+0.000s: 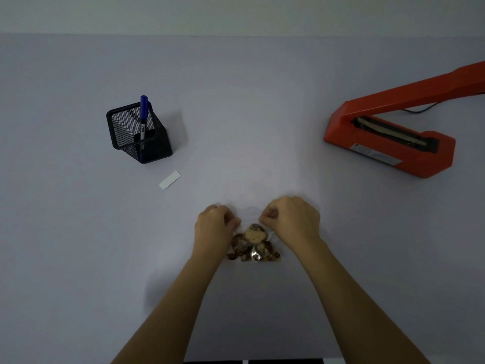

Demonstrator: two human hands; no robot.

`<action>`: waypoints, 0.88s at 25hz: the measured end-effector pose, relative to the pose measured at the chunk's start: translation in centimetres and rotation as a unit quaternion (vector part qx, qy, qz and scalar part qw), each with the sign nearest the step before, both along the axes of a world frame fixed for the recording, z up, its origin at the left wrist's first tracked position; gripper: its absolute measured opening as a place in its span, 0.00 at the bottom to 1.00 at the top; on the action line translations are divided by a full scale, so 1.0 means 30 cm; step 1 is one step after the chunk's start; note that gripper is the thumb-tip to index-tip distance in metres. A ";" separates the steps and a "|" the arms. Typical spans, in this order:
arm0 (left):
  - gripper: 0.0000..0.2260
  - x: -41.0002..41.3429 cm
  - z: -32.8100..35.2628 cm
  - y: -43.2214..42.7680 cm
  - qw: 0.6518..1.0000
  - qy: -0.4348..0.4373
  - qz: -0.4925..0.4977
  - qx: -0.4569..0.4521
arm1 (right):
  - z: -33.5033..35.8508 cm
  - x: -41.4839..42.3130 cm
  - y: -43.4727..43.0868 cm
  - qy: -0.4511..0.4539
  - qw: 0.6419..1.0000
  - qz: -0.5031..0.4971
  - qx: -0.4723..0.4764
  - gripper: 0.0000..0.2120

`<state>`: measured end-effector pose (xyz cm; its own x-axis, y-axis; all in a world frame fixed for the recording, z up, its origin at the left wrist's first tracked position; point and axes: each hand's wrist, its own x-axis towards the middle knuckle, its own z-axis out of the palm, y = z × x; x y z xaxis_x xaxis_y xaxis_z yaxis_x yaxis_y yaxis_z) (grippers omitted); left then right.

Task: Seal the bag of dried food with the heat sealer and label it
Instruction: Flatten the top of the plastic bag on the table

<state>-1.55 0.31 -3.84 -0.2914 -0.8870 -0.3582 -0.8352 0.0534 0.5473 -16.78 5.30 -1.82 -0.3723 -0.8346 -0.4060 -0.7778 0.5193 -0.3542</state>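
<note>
Pinching the upper corners of a clear bag [253,245] of dried food, a person holds it low over a pale table [249,114], close to the body; the left hand [215,224] grips the left side of the mouth and the right hand [291,219] the right side, fingers of both curled tight on the film, the brown pieces bunched at the near end. The bag's unsealed edge (barely visible, the plastic being so clear) runs left to right between the two hands and faces away from the person. The orange heat sealer [388,137] sits well apart, off to the right and farther back, its arm raised and its sealing strip exposed, running on a slant; the right hand is the nearer one to it, so the bag would likely have to travel rightward and turn to lay its open edge along that strip. A white label [169,179] lies on the left, near a black mesh pen holder [136,132] with a blue marker [143,114] standing in it; sealing and labelling both look not yet done.
</note>
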 end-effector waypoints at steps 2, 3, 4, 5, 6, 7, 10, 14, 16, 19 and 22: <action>0.05 0.003 0.000 -0.003 1.000 0.004 -0.009 -0.004 | 0.002 0.007 0.002 0.003 1.000 0.003 -0.002 0.04; 0.03 0.002 -0.001 -0.004 1.000 0.013 -0.024 -0.009 | 0.003 0.012 0.003 0.004 1.000 0.008 -0.004 0.04; 0.03 0.001 -0.003 -0.004 0.998 0.026 -0.049 -0.017 | 0.005 0.016 0.005 0.002 1.000 0.011 -0.007 0.05; 0.05 -0.001 -0.007 -0.005 0.996 0.040 -0.078 -0.026 | 0.008 0.018 0.006 -0.004 1.000 0.013 -0.011 0.05; 0.09 -0.004 -0.009 -0.008 0.993 0.050 -0.105 -0.033 | 0.009 0.019 0.004 -0.010 1.000 0.016 -0.015 0.07; 0.12 -0.008 -0.007 -0.017 0.990 0.056 -0.124 -0.038 | 0.007 0.019 -0.001 -0.011 0.999 0.026 -0.019 0.09; 0.22 -0.021 -0.001 -0.057 0.985 0.042 -0.165 -0.039 | -0.004 0.020 -0.027 0.001 0.997 0.071 -0.023 0.17; 0.29 -0.030 -0.007 -0.113 0.980 0.021 -0.199 -0.008 | -0.009 0.018 -0.052 0.000 0.995 0.102 -0.020 0.27; 0.33 -0.032 -0.003 -0.140 0.976 0.001 -0.216 0.006 | -0.004 0.008 -0.068 0.000 0.993 0.116 -0.003 0.31; 0.41 -0.044 0.012 -0.180 0.969 -0.058 -0.237 0.022 | 0.001 -0.013 -0.106 0.008 0.992 0.122 0.037 0.39; 0.45 -0.053 0.018 -0.196 0.968 -0.079 -0.237 0.036 | 0.000 -0.016 -0.125 -0.001 0.990 0.127 0.057 0.43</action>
